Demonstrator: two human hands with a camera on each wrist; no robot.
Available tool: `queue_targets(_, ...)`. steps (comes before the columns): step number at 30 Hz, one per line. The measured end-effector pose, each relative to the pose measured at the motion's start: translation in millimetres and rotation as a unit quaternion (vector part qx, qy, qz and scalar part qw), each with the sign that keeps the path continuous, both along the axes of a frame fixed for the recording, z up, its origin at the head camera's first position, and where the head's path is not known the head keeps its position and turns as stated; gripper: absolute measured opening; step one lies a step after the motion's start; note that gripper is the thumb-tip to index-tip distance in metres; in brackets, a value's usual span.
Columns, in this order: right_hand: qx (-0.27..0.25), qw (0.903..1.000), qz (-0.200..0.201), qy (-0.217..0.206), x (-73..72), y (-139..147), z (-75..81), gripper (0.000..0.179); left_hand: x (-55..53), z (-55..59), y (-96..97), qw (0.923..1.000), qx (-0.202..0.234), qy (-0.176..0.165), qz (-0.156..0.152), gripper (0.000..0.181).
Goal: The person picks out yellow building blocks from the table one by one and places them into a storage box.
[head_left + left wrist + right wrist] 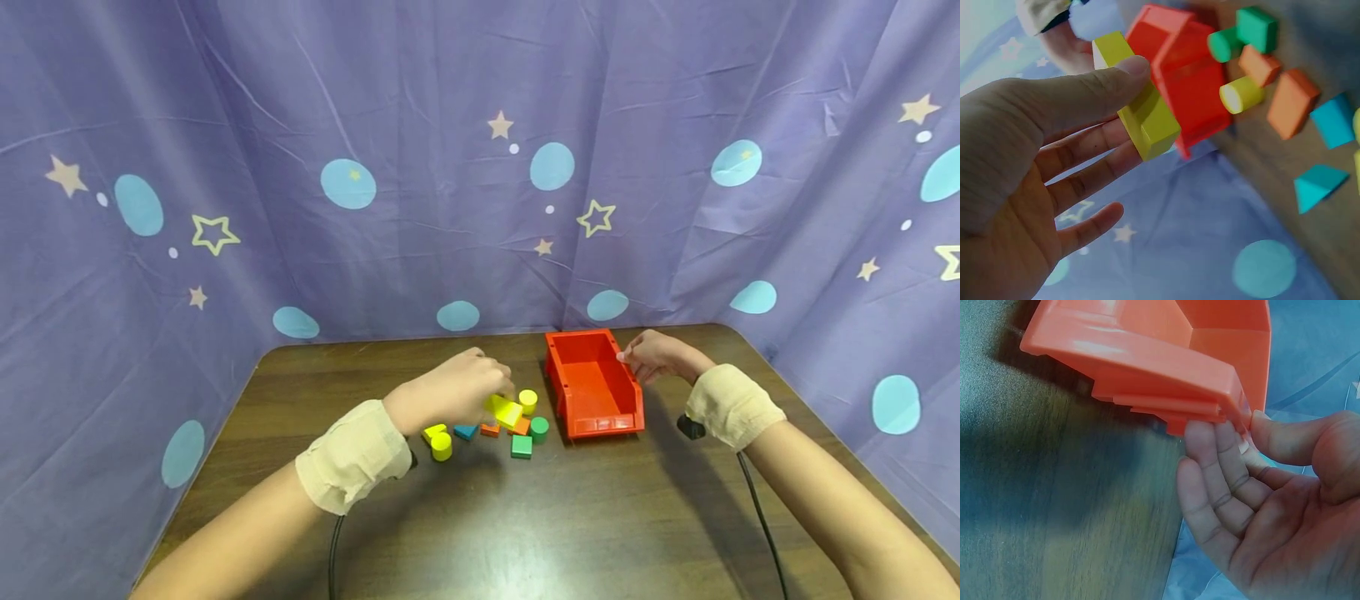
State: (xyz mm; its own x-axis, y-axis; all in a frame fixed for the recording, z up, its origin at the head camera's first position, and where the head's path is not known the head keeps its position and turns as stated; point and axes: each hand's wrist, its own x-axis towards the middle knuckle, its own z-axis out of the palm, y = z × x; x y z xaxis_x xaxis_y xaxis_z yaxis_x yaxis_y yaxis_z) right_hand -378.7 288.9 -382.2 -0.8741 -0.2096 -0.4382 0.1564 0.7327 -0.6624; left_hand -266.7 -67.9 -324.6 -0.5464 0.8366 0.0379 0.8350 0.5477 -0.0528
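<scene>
My left hand (461, 387) pinches a yellow block (1154, 122) between thumb and fingers, above a group of small blocks; the little finger stands apart. At the right, my right hand (658, 357) holds the right side of a red plastic bin (592, 387). In the right wrist view the thumb lies at the bin's rim and the fingers reach under the ledge of its side wall (1147, 369). Nearest the left hand lie a yellow cylinder (528, 402), orange blocks (1294, 103) and a blue triangular block (466, 432). The bin's inside shows bare red floor.
A green cylinder (539, 429) and a green square block (522, 447) lie left of the bin. Another yellow cylinder (441, 446) stands by the left wrist. A patterned purple curtain (450, 167) hangs behind the brown wooden table (525, 533). Cables (763, 517) trail from both wrists.
</scene>
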Motion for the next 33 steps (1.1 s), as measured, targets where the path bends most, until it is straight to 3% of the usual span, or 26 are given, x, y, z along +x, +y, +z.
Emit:
queue_targets(5,0.001,1.0000,-0.004,0.000,-0.2,1,-2.2,0.021,-3.8,21.0,10.0,0.9997,0.005,0.022,-0.001,0.026)
queue_targets(11,0.003,1.0000,0.000,0.005,1.8,1,-1.6,0.022,-15.9,40.7,27.6,0.9990,0.014,0.040,-0.012,0.022)
queue_targets(18,0.007,0.9998,0.001,0.017,1.4,-2,-2.6,0.025,-34.7,55.0,50.1,0.9978,0.032,0.053,-0.022,0.023)
queue_targets(23,0.003,0.9997,0.001,0.024,-0.8,-7,0.1,0.022,-49.5,66.0,59.8,0.9949,0.047,0.084,-0.032,0.022)
queue_targets(28,0.004,0.9996,-0.005,0.029,-0.7,-8,-2.9,0.023,-63.5,68.2,70.7,0.9924,0.044,0.108,-0.041,0.022)
queue_targets(33,0.004,0.9995,-0.006,0.031,4.4,-6,-10.2,0.022,-71.2,59.6,82.3,0.9923,0.032,0.107,-0.053,0.022)
